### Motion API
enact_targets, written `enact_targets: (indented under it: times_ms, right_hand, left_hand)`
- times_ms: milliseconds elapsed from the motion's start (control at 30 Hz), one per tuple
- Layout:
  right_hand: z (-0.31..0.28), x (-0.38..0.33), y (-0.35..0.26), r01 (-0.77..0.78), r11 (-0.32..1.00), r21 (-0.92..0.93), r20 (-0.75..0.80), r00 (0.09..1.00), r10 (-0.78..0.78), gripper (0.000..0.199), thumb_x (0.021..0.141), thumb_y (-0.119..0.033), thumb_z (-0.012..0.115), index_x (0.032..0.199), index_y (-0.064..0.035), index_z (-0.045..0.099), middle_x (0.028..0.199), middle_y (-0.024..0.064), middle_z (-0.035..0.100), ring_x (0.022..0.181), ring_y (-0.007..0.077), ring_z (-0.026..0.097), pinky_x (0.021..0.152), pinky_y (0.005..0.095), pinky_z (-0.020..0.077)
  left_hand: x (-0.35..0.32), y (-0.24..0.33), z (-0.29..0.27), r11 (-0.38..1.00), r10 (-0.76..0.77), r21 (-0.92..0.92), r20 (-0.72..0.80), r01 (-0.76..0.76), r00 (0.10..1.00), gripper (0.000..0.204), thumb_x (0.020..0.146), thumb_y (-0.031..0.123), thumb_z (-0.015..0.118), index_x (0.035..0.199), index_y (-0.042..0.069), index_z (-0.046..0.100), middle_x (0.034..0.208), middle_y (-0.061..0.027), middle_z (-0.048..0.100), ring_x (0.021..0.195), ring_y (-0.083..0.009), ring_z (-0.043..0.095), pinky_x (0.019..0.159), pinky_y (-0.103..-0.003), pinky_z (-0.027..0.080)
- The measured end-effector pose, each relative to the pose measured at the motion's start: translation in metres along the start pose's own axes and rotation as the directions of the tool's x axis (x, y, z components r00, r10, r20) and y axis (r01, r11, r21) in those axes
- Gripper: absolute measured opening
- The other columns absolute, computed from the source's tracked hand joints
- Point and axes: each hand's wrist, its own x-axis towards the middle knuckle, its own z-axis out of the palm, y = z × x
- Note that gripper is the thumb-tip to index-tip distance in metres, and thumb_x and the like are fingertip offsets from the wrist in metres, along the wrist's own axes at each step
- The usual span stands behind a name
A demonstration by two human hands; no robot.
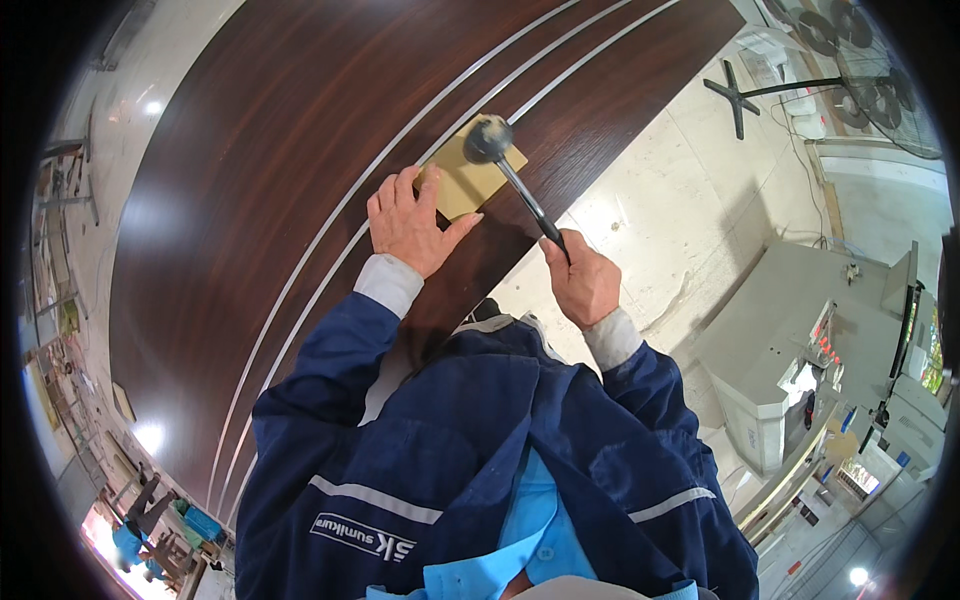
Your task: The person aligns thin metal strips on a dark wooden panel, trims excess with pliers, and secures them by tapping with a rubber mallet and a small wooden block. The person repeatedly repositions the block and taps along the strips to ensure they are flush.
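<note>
My right hand (585,283) is wrapped round the handle of a rubber mallet (522,190), whose rounded black head has a pale, worn patch. The mallet head overlaps the upper part of a flat yellowish block (468,193); I cannot tell whether the two touch. That block lies on a large dark brown wood-grain panel (260,130), across one of its thin silver strips. Gripping the block's left and near edges is my left hand (412,226), its thumb along the near side and its fingertips by the upper left edge.
A fan on a black cross-shaped stand (738,100) is at the upper right. Light floor tiles (660,190) run beside the panel's right edge. A grey machine cabinet (765,320) stands at the right. Far off at lower left is another person (132,535).
</note>
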Motion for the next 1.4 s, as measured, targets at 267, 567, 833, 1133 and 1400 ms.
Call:
enact_targets:
  times_ms: [267,567,833,1133,1400]
  right_hand:
    - [-0.031,0.055,0.048,0.035,0.992,0.125,-0.115,0.993,-0.021,0.023,0.109,-0.033,0.068,0.111,-0.0101,0.067,0.071,0.0140,0.068,0.064,0.0387,0.070,0.059,0.0447,0.0543]
    - [-0.067,0.116,0.086,-0.043,0.996,0.081,-0.132,0.990,0.053,0.025,0.107,-0.032,0.069,0.114,-0.0084,0.067,0.073,0.0159,0.069,0.066,0.0390,0.071,0.061,0.0455,0.0557]
    - [-0.103,0.185,0.127,-0.042,0.994,0.097,-0.144,0.988,0.055,0.026,0.107,-0.034,0.070,0.109,-0.0080,0.067,0.073,0.0160,0.070,0.067,0.0396,0.071,0.061,0.0463,0.0559]
    - [-0.157,0.274,0.183,-0.042,0.990,0.133,-0.113,0.992,0.057,0.029,0.108,-0.036,0.069,0.108,-0.0078,0.065,0.073,0.0191,0.068,0.067,0.0403,0.072,0.059,0.0455,0.0551]
    - [-0.185,0.327,0.232,0.195,0.903,0.383,-0.318,0.946,-0.070,0.025,0.108,-0.031,0.070,0.113,-0.0075,0.064,0.073,0.0155,0.069,0.066,0.0382,0.072,0.062,0.0449,0.0567]
  left_hand:
    - [0.078,0.048,0.026,0.999,0.029,0.041,-0.011,-0.029,1.000,0.094,0.091,0.077,0.068,0.154,0.009,0.056,0.145,-0.0178,0.054,0.136,-0.0398,0.048,0.111,-0.054,0.038]
    - [0.158,0.094,0.047,0.999,0.033,0.024,0.061,-0.034,0.998,0.095,0.094,0.078,0.064,0.155,0.006,0.055,0.149,-0.0199,0.053,0.140,-0.0413,0.045,0.114,-0.054,0.034]
    - [0.233,0.138,0.077,0.998,0.059,0.022,-0.009,-0.059,0.998,0.093,0.093,0.078,0.065,0.152,0.007,0.057,0.148,-0.0194,0.053,0.140,-0.0408,0.045,0.114,-0.054,0.034]
    - [0.305,0.191,0.095,0.999,0.032,0.012,0.031,-0.032,0.999,0.092,0.092,0.074,0.070,0.154,0.007,0.057,0.148,-0.0171,0.054,0.137,-0.0388,0.047,0.109,-0.053,0.037]
    - [0.366,0.234,0.110,1.000,-0.018,-0.001,0.084,0.018,0.996,0.094,0.091,0.073,0.072,0.155,0.006,0.056,0.150,-0.0169,0.053,0.136,-0.0392,0.047,0.113,-0.053,0.035]
